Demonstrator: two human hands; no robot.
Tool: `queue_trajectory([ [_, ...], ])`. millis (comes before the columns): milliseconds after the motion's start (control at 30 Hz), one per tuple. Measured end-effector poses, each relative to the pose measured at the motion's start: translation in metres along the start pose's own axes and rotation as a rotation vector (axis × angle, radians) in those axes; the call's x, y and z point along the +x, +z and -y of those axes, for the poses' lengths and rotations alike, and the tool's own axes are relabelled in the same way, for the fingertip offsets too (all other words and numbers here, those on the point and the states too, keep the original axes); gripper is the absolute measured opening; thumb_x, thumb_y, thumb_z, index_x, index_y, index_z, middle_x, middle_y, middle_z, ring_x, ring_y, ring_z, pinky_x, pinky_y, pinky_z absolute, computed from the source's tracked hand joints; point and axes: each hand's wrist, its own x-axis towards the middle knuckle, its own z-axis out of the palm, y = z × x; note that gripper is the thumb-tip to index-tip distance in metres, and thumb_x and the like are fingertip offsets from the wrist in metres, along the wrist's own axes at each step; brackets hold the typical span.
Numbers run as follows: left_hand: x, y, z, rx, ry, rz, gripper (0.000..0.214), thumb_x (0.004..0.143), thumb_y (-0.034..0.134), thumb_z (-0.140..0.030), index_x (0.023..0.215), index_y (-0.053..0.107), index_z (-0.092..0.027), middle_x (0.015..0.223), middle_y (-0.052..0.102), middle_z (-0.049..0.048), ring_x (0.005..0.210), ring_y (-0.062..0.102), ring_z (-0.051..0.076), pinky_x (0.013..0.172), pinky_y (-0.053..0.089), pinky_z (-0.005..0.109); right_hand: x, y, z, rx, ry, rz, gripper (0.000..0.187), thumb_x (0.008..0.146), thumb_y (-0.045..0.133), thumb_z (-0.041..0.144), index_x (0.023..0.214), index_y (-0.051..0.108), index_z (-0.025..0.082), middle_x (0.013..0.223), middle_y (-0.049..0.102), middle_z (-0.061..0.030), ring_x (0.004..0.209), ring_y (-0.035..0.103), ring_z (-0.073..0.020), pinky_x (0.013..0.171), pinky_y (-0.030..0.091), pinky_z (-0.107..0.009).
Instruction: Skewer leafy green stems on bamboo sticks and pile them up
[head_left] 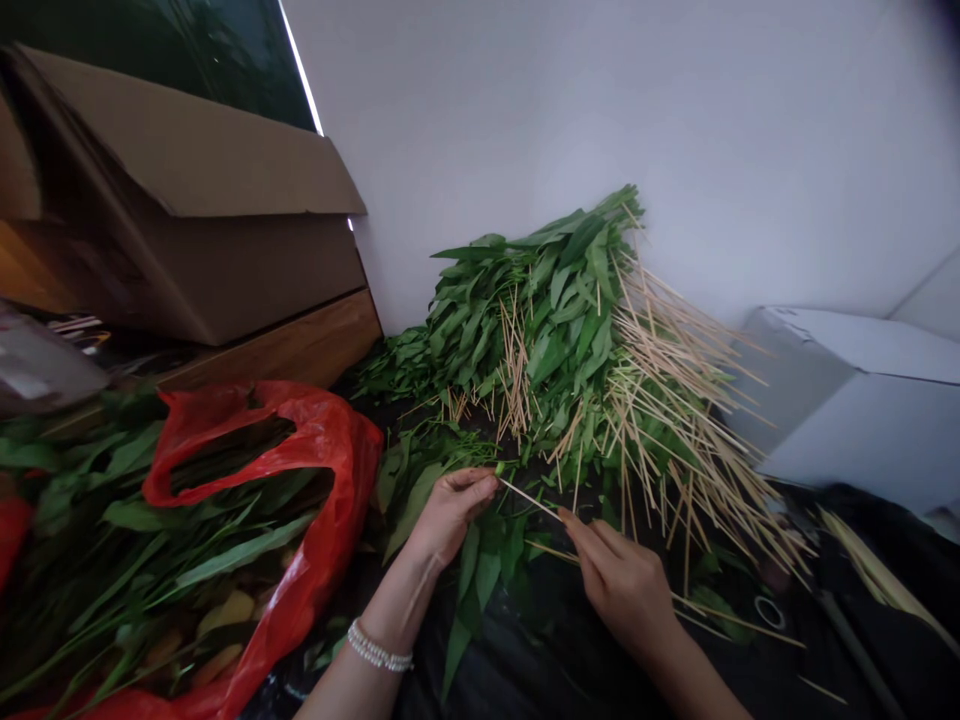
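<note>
- Dark surface (555, 680): black and faintly glossy, strewn with leaf scraps; whether it is a worktop or a floor I cannot tell.
- Left hand (454, 510): thumb and fingers pinched on a small green stem (501, 468), near the middle of the surface; a beaded bracelet (379, 650) circles the wrist.
- Right hand (622, 580): fingers closed on one end of a thin stick (529, 497), which slants up to the left hand's fingertips, at the stem.
- Leaves (487, 560) hang below and between the two hands.
- Beyond them, a heap of leafy bunches (525, 320) rises against a plain pale wall (675, 110).
- Many pale sticks (675, 370) fan out from the heap's right side, more poking from its front.
- On the left, a red plastic bag (356, 450) gapes around loose greens (120, 560).
- Behind the bag, a cardboard box (247, 270) with raised flaps sits above a wooden board (315, 345).
- On the right, a white box (885, 420) stands near the wall.
- The light is dim; a bright narrow strip (304, 70) shows at upper left.
</note>
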Motion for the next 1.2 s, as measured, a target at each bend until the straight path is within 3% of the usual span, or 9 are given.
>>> queue_trajectory([
  [200,0.001,0.001,0.002,-0.034,-0.053,0.015,0.031,0.047,0.089,-0.024,0.072,0.074,-0.015,0.066,0.070,0.0005,0.058,0.058,0.006,0.061,0.045,0.018,0.000,0.001,0.001,0.002,0.018,0.008,0.035,0.092,0.038,0.014,0.120,0.059,0.015,0.074,0.062,-0.0029,0.065,0.061,-0.0106,0.062,0.046,-0.020],
  [533,-0.002,0.004,0.005,-0.151,-0.125,0.092,0.026,0.050,0.088,-0.021,0.070,0.073,-0.014,0.065,0.068,0.0005,0.055,0.057,0.006,0.058,0.045,0.018,-0.002,0.003,0.003,0.035,0.021,0.006,0.037,0.091,0.036,0.011,0.121,0.057,0.016,0.077,0.063,-0.0039,0.067,0.061,-0.0108,0.066,0.047,-0.020],
  [833,-0.014,0.019,0.020,0.108,-0.072,0.283,0.028,0.053,0.086,-0.026,0.075,0.075,-0.012,0.067,0.070,0.0041,0.060,0.058,0.010,0.063,0.044,0.021,0.004,0.003,0.012,0.022,-0.016,0.009,0.032,0.092,0.036,0.012,0.116,0.058,0.014,0.076,0.064,-0.0039,0.067,0.062,-0.0117,0.064,0.045,-0.021],
  [933,-0.010,0.015,0.017,0.168,-0.011,0.296,0.032,0.063,0.078,-0.039,0.080,0.075,-0.012,0.074,0.071,0.0063,0.063,0.058,0.011,0.063,0.043,0.021,0.008,-0.001,0.012,0.045,0.007,-0.055,0.024,0.092,0.039,0.014,0.103,0.060,0.013,0.072,0.063,-0.0032,0.064,0.062,-0.0121,0.061,0.044,-0.022],
  [1033,0.002,0.005,0.011,0.253,0.134,0.132,0.036,0.073,0.067,-0.046,0.087,0.073,-0.013,0.080,0.071,0.0062,0.059,0.055,0.009,0.057,0.041,0.019,0.009,-0.006,0.009,0.066,0.044,-0.113,0.019,0.092,0.041,0.015,0.097,0.059,0.012,0.074,0.063,-0.0035,0.062,0.061,-0.0119,0.061,0.043,-0.022],
  [1100,0.010,-0.001,0.011,0.435,0.230,0.042,0.033,0.076,0.065,-0.043,0.089,0.072,-0.014,0.078,0.070,0.0052,0.057,0.054,0.010,0.053,0.040,0.020,0.008,-0.007,0.006,0.073,0.054,-0.133,0.017,0.092,0.042,0.015,0.099,0.058,0.012,0.078,0.064,-0.0043,0.063,0.061,-0.0121,0.063,0.043,-0.023],
  [1200,0.015,-0.006,0.018,0.815,0.390,0.066,0.022,0.079,0.060,-0.031,0.087,0.072,-0.015,0.080,0.068,0.0054,0.065,0.059,0.015,0.059,0.045,0.024,0.006,-0.007,0.004,0.088,0.062,-0.128,0.017,0.092,0.043,0.016,0.101,0.057,0.013,0.081,0.064,-0.0046,0.067,0.062,-0.0125,0.066,0.044,-0.023],
])
